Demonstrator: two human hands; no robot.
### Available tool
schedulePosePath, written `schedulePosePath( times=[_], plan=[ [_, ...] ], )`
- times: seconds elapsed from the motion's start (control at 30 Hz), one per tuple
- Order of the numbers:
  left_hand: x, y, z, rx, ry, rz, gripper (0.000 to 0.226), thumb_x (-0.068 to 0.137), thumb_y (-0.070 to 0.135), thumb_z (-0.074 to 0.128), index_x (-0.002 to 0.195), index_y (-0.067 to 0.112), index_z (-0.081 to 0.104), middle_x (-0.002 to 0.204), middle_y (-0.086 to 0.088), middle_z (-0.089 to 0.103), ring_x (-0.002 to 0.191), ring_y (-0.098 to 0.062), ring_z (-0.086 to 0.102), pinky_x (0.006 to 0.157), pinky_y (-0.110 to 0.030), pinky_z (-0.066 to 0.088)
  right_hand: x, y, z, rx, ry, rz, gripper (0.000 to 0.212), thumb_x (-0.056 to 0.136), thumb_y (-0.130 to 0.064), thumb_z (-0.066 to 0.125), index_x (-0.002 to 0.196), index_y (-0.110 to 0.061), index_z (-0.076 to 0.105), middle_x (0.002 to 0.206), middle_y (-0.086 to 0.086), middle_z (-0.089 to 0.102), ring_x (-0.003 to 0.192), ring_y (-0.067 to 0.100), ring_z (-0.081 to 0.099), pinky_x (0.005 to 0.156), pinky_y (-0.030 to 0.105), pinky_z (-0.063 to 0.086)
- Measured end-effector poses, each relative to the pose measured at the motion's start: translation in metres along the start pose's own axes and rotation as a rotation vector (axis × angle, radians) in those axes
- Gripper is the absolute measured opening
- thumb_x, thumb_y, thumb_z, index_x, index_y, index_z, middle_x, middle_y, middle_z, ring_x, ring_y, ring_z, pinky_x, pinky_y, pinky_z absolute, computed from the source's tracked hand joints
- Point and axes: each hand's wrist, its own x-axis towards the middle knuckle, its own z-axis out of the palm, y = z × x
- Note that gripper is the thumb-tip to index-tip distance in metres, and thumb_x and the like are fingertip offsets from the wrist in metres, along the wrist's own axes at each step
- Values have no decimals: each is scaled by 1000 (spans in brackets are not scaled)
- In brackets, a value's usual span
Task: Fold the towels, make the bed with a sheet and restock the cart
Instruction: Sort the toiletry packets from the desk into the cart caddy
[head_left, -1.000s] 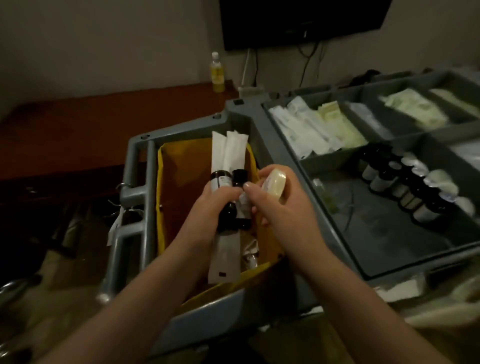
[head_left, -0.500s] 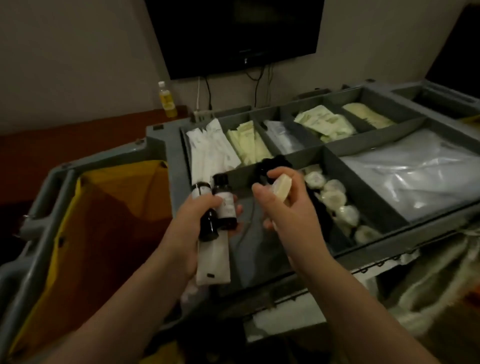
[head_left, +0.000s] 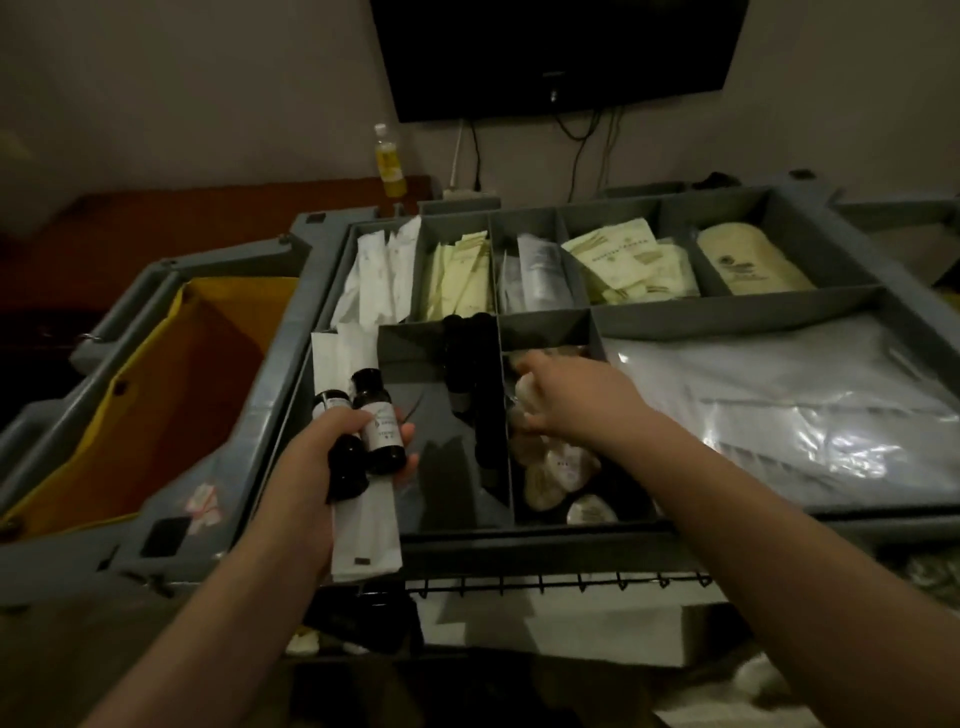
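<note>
Right, restock stage by the look of it: the left hand (head_left: 314, 467) gripped two small dark bottles (head_left: 383, 434) plus a couple of long white packets (head_left: 366, 540) as one bunch, fingers (head_left: 408, 432) curled round the lot, held just above the front-left compt of the cart tray (head_left: 571, 541). A row of stocked bottles (head_left: 467, 369) lay along that compt's right-hand divider. The right hand (head_left: 569, 400) was down in the next compt over, in among the wrapped soaps (head_left: 563, 470), fingers bent downward, but it was blurred and I couldn't tell whether it held a soap or nothing. Back compts carried pale-yellow sachets (head_left: 462, 280) among other stock; clear plastic bags (head_left: 779, 415) filled the big section on the right, and a yellow bag (head_left: 156, 389) hung at the cart's left end. Handling, as a judgement: the bottles are rigid, light, prob. smooth-sided, so best taken round the body below the cap, one at a time, w/ the other hand. The packets are thin and floppy, pinned behind the bottles only by the palm, so they could slip out once the bottles go; take them mid-length, flat between thumb and fingers. The soaps are small, rounded, slick in their wrap; pinch across the narrow width, no squeezing reqd.
</note>
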Motion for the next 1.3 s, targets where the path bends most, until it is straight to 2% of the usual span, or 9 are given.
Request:
schedulePosePath(
  times=[0.2,0.37,0.63,0.73,0.83,0.97,1.03,1.13,1.3],
  plan=[
    [6,6,-5,-51,50,32,11,92,7,45,96,7,55,69,-9,71,80,-21,65,65,-36,57,9,8,2,348,145,76,56,86,-27,66,136,-23,41,133,5,42,117,23,49,90,28,40],
    [15,5,-9,-61,-12,26,13,91,6,45,97,5,57,70,-8,71,66,-17,69,58,-32,59,-8,16,-12,546,156,212,61,84,-15,66,136,-26,35,134,4,32,82,7,46,60,13,36],
    [43,16,-14,-60,-118,34,16,93,8,43,102,6,56,73,-6,71,66,-15,69,66,-35,57,-52,3,-6,156,-113,74,57,75,-37,76,123,-29,47,123,-7,50,111,11,51,92,25,41],
    [52,14,-15,-47,-151,4,16,93,9,44,104,5,56,73,-6,72,66,-14,70,64,-35,58,-50,3,-3,16,8,81,58,78,-46,70,128,-32,45,121,-12,53,120,9,46,113,35,16],
    [59,12,-16,-62,-206,-44,23,92,9,45,113,3,54,79,-8,71,68,-16,70,57,-32,59,-54,-8,3,195,139,71,40,81,-41,69,115,-33,49,106,-17,54,113,4,49,114,30,7],
    [68,12,-8,-26,-242,-63,25,91,8,45,111,-2,56,78,-10,70,69,-18,70,54,-31,57,-57,-16,13,174,49,-19,26,85,-34,66,108,-33,54,109,-16,57,109,3,49,111,27,22],
    [70,13,1,-15,-272,-76,26,90,7,45,109,-5,57,82,-13,68,69,-18,70,54,-32,57,-56,-15,11,317,160,-9,23,84,-30,68,103,-31,56,105,-16,55,98,-2,51,92,19,39],
    [71,15,19,-42,-348,-90,35,88,4,45,121,-8,50,90,-17,68,74,-21,71,58,-35,58,-47,-24,-4,470,410,32,26,84,-24,69,101,-34,52,100,-19,52,94,-7,51,78,6,39],
    [70,14,48,28,-437,-84,38,83,12,54,117,-3,57,92,-17,68,75,-22,70,57,-31,56,-15,-72,-18,835,352,65,36,88,-38,57,122,-39,46,120,-16,52,101,-2,56,84,21,52]
  ],
)
